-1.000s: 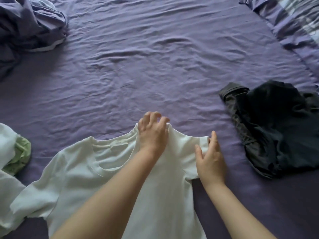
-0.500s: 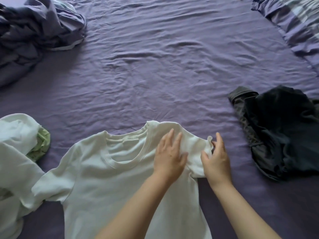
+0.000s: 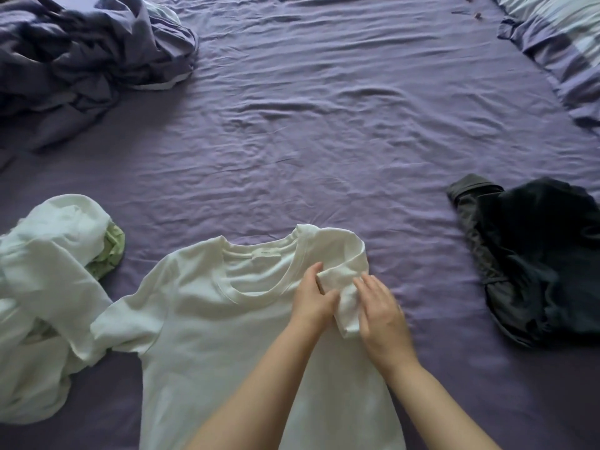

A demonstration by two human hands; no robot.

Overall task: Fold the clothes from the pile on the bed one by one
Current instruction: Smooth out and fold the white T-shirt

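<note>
Shirt: white short-sleeved cotton T-shirt lies front-up on the wrinkled purple bedsheet, collar toward the far side, right in front of us.
Sleeve: we have the shirt's right-side sleeve turned in over the shoulder, its cuff bunched between our hands.
Left hand: our left hand grips the folded sleeve edge, thumb over the cloth, fingers curled beneath as far as we can see.
Right hand: our right hand lies over the outer fold, fingers fairly straight and pressing; whether the thumb pinches underneath we cannot tell.
Handling: we judge the knit light, limp and stretchy, so it will sag and crease wherever it goes unsupported, and it should slide readily on the sheet.
Hold: seams, hem and shoulder line look the firmest places to take it; flat palms should set each fold.
Pile: crumpled white and pale-green garments wait at our left, touching the shirt's other sleeve.
Elsewhere: dark grey-black garment sits well apart at right; rumpled purple duvet is at far left.
</note>
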